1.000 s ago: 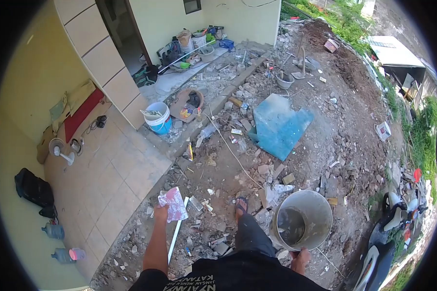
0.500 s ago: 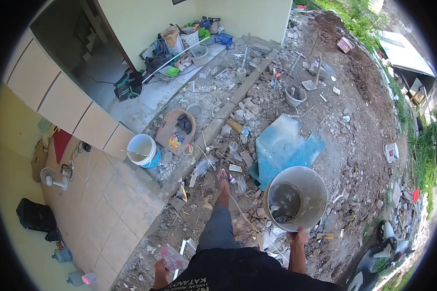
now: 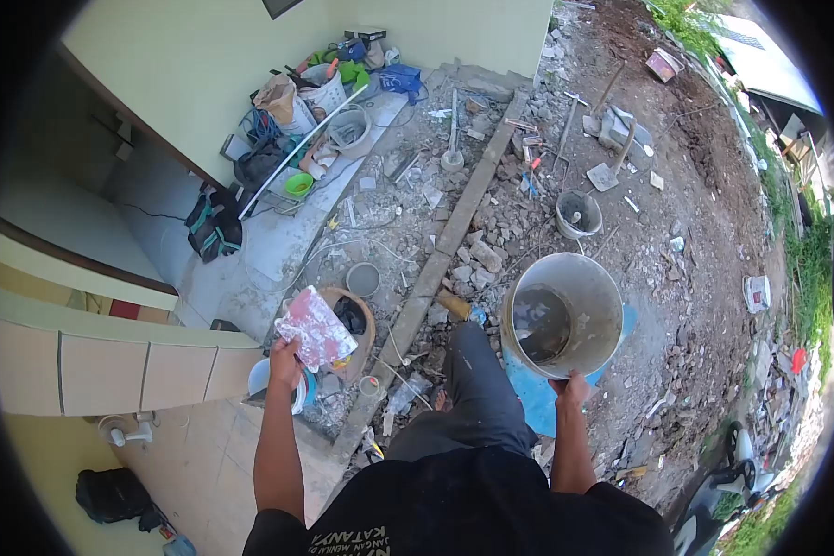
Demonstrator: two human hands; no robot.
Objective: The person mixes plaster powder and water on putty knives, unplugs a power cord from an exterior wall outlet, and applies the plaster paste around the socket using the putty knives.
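Head view: left hand (image 3: 285, 363) has risen, gripping the mottled pink-white board (image 3: 315, 329) left of centre; right hand (image 3: 570, 389) clasps the bucket (image 3: 598, 315) by its rim, right of centre. Carrying seems under way.

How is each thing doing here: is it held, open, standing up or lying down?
Pink-and-white piece: held in the left hand, blotchy
Big bucket: held by the right hand, open at the top, grey stuff at the bottom
Blue sheet: lying on the ground, partly hidden
Small bucket: standing, open at the top
Green bowl: open at the top
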